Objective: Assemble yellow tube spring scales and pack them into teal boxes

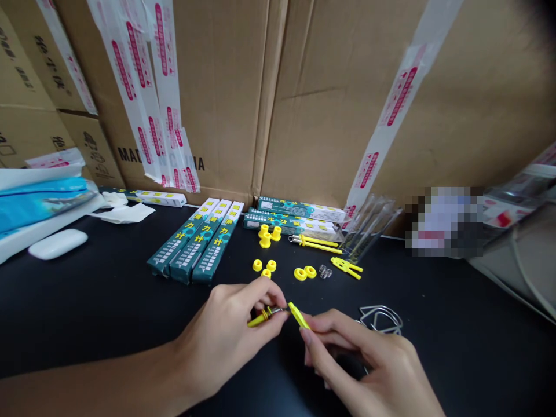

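Observation:
My left hand (pixel 228 333) is closed on a thin yellow rod with a metal end (pixel 259 319), pinched between thumb and fingers. Opposite it, my right hand (pixel 360 353) grips a small yellow plastic piece (pixel 297 315) whose tip points at the rod's metal end; I cannot tell whether they touch. Just beyond the hands lie small yellow collars (pixel 257 265), larger yellow flanged caps (pixel 275 233), yellow rings (pixel 300 274) and coil springs (pixel 325 271). A yellow forked piece (pixel 346 267) rests to their right. Bent metal wire hooks (pixel 382 315) are partly behind my right hand.
Printed green-and-white boxes (pixel 217 246) lie on the black table (pixel 108 324), with more boxes (pixel 299 208) behind. Clear plastic tubes (pixel 369 229) lean near yellow rods (pixel 321 241). A white mouse-shaped object (pixel 58 244) sits left. A large cardboard box (pixel 226 104) walls the back.

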`<action>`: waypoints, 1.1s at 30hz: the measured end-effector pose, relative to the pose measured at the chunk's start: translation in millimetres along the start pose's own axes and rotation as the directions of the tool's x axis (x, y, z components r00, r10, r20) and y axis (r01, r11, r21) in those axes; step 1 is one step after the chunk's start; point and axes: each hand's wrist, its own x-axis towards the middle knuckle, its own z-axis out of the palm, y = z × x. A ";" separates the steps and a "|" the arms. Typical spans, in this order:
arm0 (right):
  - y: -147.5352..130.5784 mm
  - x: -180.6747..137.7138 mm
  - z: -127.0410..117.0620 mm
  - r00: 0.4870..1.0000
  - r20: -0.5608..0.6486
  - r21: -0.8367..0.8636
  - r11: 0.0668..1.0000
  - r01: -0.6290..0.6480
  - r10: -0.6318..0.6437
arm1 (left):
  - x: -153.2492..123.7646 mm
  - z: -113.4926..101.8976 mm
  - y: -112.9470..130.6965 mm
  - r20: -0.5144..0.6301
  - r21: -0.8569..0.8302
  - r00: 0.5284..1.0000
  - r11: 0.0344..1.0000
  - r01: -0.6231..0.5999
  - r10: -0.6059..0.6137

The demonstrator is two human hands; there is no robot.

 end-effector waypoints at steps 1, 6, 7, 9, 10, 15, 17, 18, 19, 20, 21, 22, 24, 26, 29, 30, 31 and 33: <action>-0.3 0.0 0.2 1.000 -0.001 -0.004 1.000 -0.004 0.004 | 0.0 0.0 -0.3 -0.006 0.010 1.000 1.000 -0.011 0.011; -0.4 1.1 0.9 0.999 0.038 0.005 0.999 -0.035 0.035 | 0.1 0.1 -1.0 -0.016 0.040 0.999 0.999 -0.033 0.034; -0.2 1.3 1.0 0.997 0.052 0.014 0.998 -0.055 0.054 | -0.1 0.1 -1.0 -0.013 0.035 0.999 0.999 -0.031 0.031; 0.1 1.2 1.2 0.990 0.083 0.050 0.992 -0.115 0.110 | -0.3 0.4 -1.2 -0.009 0.024 1.000 0.999 -0.026 0.026; 0.1 1.1 1.4 0.985 0.099 0.076 0.986 -0.147 0.140 | -0.4 0.6 -1.3 -0.006 0.019 1.000 1.000 -0.020 0.020; -2.7 2.0 3.2 0.961 0.137 0.171 0.949 -0.264 0.242 | 0.1 1.1 -2.0 0.012 0.009 1.000 1.000 0.007 -0.007; -4.7 3.2 3.9 0.956 0.142 0.190 0.941 -0.281 0.257 | 0.1 0.7 -2.1 0.018 0.007 1.000 1.000 0.014 -0.014; -5.8 3.8 4.2 0.954 0.145 0.196 0.938 -0.286 0.261 | 0.0 0.4 -2.0 0.024 0.006 1.000 1.000 0.017 -0.017; -7.0 4.2 4.5 0.953 0.146 0.201 0.936 -0.290 0.264 | 0.0 0.1 -1.8 0.029 0.008 0.999 1.000 0.021 -0.021; -8.1 4.6 4.7 0.952 0.141 0.206 0.933 -0.296 0.271 | 0.1 -0.2 -1.5 0.037 0.012 0.999 1.000 0.025 -0.026; -9.2 4.9 5.0 0.950 0.133 0.213 0.929 -0.304 0.281 | 0.3 -0.5 -1.2 0.046 0.019 0.998 0.999 0.029 -0.030; -10.1 5.0 5.2 0.948 0.123 0.221 0.923 -0.315 0.294 | 0.7 -0.7 -0.8 0.054 0.025 0.998 0.999 0.032 -0.033; -10.8 5.1 5.8 0.940 0.118 0.236 0.910 -0.341 0.321 | 1.7 -0.9 -0.2 0.067 0.030 0.997 0.999 0.032 -0.034; -9.5 5.2 6.7 0.932 0.132 0.250 0.899 -0.361 0.337 | 2.5 -0.7 0.1 0.068 0.027 0.997 0.999 0.031 -0.033; -4.1 7.0 8.4 0.920 0.160 0.290 0.873 -0.391 0.359 | 2.5 -0.4 -0.1 0.059 0.023 0.998 0.999 0.034 -0.036; -2.0 8.2 8.7 0.914 0.174 0.316 0.858 -0.405 0.368 | 2.2 -0.3 -0.4 0.057 0.023 0.998 0.999 0.037 -0.038; -0.1 9.7 8.7 0.906 0.194 0.348 0.838 -0.421 0.375 | 1.9 -0.4 -0.6 0.058 0.017 0.997 0.999 0.045 -0.046; 2.6 13.3 7.4 0.892 0.247 0.419 0.789 -0.450 0.378 | 1.5 -0.7 -1.1 0.066 -0.008 0.994 0.996 0.089 -0.088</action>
